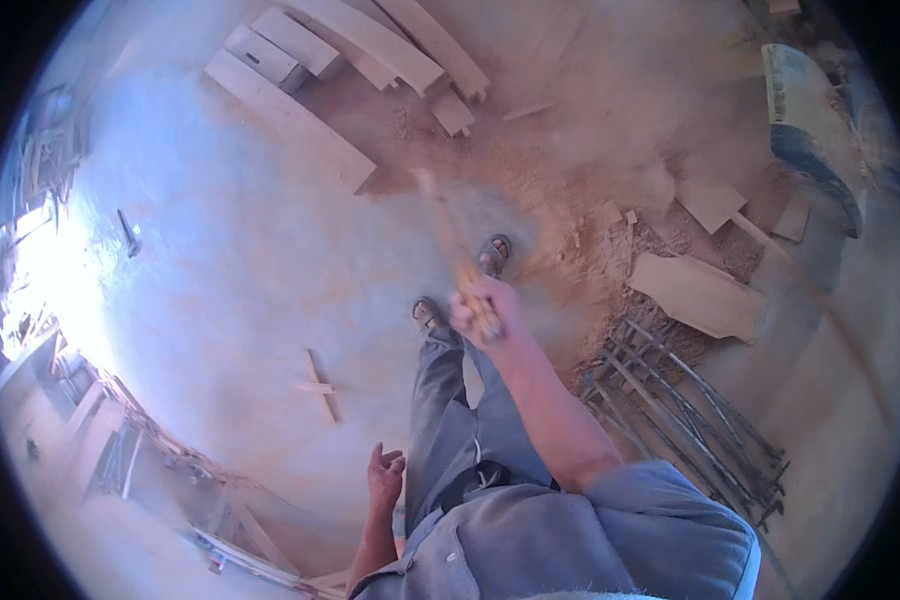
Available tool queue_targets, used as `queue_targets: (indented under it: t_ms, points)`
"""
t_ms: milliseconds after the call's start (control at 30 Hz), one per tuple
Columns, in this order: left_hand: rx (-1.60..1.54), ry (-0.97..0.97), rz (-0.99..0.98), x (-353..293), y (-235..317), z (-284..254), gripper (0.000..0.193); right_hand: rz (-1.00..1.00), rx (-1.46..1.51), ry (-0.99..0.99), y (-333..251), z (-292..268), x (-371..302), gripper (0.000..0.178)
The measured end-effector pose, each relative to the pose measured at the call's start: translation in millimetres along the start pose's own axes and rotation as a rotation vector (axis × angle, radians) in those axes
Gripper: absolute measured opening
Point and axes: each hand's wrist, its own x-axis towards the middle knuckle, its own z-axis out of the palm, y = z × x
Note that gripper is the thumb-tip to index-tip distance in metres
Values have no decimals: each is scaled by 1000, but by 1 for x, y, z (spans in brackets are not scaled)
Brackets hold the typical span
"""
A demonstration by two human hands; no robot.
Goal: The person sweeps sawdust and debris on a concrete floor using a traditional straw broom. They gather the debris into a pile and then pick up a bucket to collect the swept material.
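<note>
My right hand [487,305] is closed around a long, light-brown wooden stick [449,232], held out in front of me. One end of the stick shows just below my fist; the other, pointing away toward the sawdust, is smeared by motion, so its shape is unclear. At my left side hangs my left hand [385,475], with nothing in it, index finger extended and the other fingers loosely bent. Both my sandalled feet stand on the dusty floor [240,250], just beyond my right hand.
Thick wooden beams [290,115] lie ahead. To the right are a sawdust heap [600,265], a flat board piece [698,295], metal bar clamps [685,405] and a sack [815,130]. Crossed wood strips [319,387] and a dark slim tool [128,235] lie on the left.
</note>
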Motion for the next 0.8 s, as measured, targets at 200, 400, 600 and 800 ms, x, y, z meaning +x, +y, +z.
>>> queue_targets:
  t_ms: [200,400,600,800]
  points:
    - [-31,11,67,2,136,38,67,271,456,-215,-100,75,194,25]
    - [179,-29,88,7,186,45,67,-83,643,-29,-190,-24,118,29]
    - [502,-115,227,22,234,51,67,-152,368,324,-264,-101,-7,17]
    - [504,-193,440,43,296,61,65,-819,-92,647,-253,-191,-71,65]
